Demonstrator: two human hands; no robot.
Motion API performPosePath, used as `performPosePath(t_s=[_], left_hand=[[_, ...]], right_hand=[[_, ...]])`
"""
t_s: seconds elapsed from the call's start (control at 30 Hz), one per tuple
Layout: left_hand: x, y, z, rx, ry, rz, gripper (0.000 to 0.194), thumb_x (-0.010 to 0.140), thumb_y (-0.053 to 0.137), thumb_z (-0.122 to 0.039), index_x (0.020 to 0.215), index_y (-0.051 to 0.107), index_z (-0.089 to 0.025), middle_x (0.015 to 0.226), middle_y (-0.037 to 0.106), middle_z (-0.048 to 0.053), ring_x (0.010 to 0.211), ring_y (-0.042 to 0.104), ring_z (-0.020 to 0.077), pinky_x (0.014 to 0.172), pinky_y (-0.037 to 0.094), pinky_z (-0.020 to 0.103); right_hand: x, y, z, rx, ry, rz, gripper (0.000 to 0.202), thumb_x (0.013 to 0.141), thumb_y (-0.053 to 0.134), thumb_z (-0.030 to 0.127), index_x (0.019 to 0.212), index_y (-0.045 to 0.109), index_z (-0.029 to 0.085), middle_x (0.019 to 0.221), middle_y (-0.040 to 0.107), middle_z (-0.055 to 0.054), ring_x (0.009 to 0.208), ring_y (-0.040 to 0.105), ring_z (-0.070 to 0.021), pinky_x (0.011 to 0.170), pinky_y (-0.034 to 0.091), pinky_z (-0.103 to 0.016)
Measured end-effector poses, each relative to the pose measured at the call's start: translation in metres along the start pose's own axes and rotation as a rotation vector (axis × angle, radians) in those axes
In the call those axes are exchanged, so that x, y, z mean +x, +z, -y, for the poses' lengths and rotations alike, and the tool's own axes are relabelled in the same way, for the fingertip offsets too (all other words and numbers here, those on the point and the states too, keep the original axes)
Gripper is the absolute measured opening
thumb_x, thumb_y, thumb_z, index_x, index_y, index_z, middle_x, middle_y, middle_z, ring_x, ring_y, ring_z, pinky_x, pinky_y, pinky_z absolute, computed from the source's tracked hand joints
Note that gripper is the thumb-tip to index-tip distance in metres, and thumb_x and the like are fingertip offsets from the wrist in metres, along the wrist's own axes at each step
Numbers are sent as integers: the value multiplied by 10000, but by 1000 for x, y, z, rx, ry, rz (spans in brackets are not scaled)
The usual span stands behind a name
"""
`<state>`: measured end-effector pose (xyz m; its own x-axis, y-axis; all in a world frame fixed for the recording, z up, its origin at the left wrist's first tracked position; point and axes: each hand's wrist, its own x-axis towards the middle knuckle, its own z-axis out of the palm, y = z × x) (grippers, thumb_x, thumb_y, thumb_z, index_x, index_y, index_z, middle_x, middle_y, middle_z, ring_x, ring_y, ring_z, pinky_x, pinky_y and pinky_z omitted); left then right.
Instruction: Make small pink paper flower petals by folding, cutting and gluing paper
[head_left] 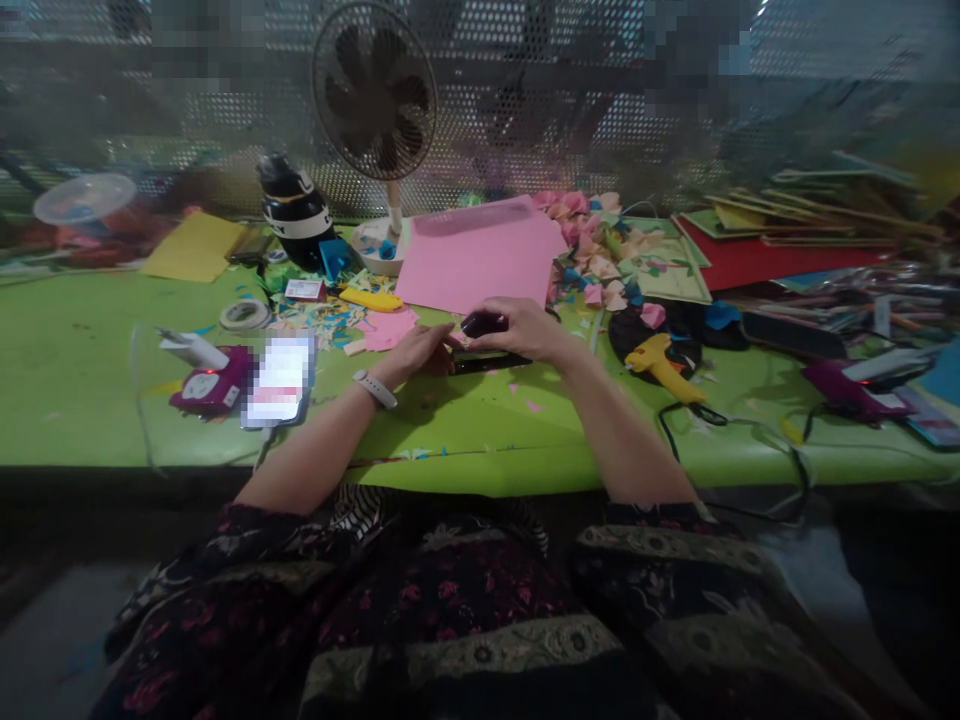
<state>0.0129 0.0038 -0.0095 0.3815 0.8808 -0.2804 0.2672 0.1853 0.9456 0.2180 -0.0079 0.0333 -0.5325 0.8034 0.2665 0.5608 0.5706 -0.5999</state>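
Observation:
My right hand (521, 328) is closed round a small dark, glossy object (484, 323) whose kind I cannot make out. Just beneath it, a long black item (487, 363) lies on the green tabletop. On the left, my left hand (424, 352) has its fingers drawn together against the near end of these dark things. What those fingers pinch is too small to tell. A large sheet of pink paper (476, 255) lies right behind both hands. Small pink paper pieces (386, 328) are beside my left hand, close to a yellow cutter (371, 299).
A fan (375, 95) and a black bottle (296, 220) stand at the back. A pile of folded paper flowers (589, 240) is behind my right hand. A yellow glue gun (664, 368) with its cable lies to the right. A lit phone (280, 382) and a tape roll (246, 315) are left.

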Motion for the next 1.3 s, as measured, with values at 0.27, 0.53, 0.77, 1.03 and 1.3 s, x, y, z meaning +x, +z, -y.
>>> performPosePath(t_s=[0.27,0.53,0.77,1.03,1.3], left_hand=[[3,-1,7,-21,34,-3,678,972,296,-673,797,677,-139,609,682,83,547,643,155,608,517,259],[-1,-2,4,56,88,-6,687,988,255,-663,979,688,-129,622,690,87,559,658,163,621,524,262],[-1,-2,-3,90,80,-85,635,971,381,-651,899,702,-108,548,647,84,505,630,173,566,488,273],[-20,-50,-26,352,282,-363,165,883,637,-257,913,696,-105,677,689,72,588,646,143,602,489,249],[-37,-77,-33,851,184,-232,259,712,804,-339,874,740,-148,792,717,73,707,629,189,643,420,280]], right_hand=[[9,18,-12,-259,-91,93,331,801,768,409,1050,719,197,990,653,-94,980,579,-258,866,445,-362],[11,24,-7,-293,-68,185,405,823,739,355,1210,678,252,1035,647,-88,1014,547,-280,881,434,-383],[9,24,-4,-303,-33,192,497,821,718,373,1288,634,228,1142,664,-115,1080,565,-304,928,435,-400],[4,16,-13,-294,69,234,348,790,714,382,1097,688,221,1097,721,-87,1006,636,-289,837,455,-368],[4,16,-19,-194,79,253,288,759,685,312,1037,686,237,1064,732,-64,989,652,-276,840,472,-372]])
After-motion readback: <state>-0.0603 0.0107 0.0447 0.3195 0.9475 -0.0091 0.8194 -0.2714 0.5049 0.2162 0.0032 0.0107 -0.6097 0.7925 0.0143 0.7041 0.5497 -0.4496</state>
